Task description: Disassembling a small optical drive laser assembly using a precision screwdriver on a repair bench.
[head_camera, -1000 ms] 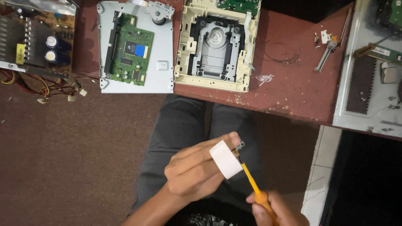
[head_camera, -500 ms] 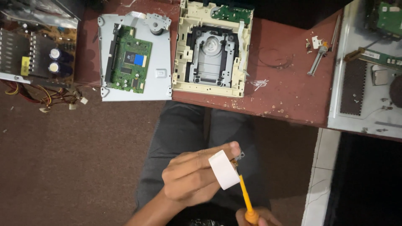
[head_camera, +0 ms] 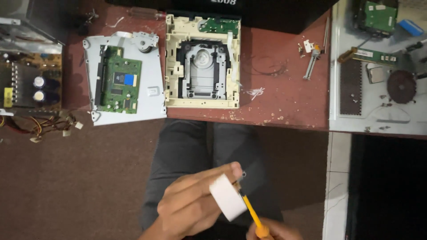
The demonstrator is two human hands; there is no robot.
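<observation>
My left hand [head_camera: 189, 206] is over my lap, closed around a small part with a white rectangular face [head_camera: 227, 197] and a bit of dark metal at its top. My right hand [head_camera: 272, 231] shows only at the bottom edge, gripping a screwdriver with an orange handle [head_camera: 253, 214]. Its tip rests against the part, just beside the white face. On the red-brown table above lie a cream plastic disc-drive frame [head_camera: 202, 62] and a grey metal cover with a green circuit board [head_camera: 120, 84].
An open power supply with capacitors and loose wires [head_camera: 31, 84] sits at the left. A grey metal panel [head_camera: 378, 111] at the right carries circuit boards and a dark round part. A small metal rod piece [head_camera: 311, 62] lies on the table. White debris is scattered near the table's front edge.
Both hands have dropped lower in view as the camera tilted up; my right hand is nearly out of frame. The screwdriver stays against the part.
</observation>
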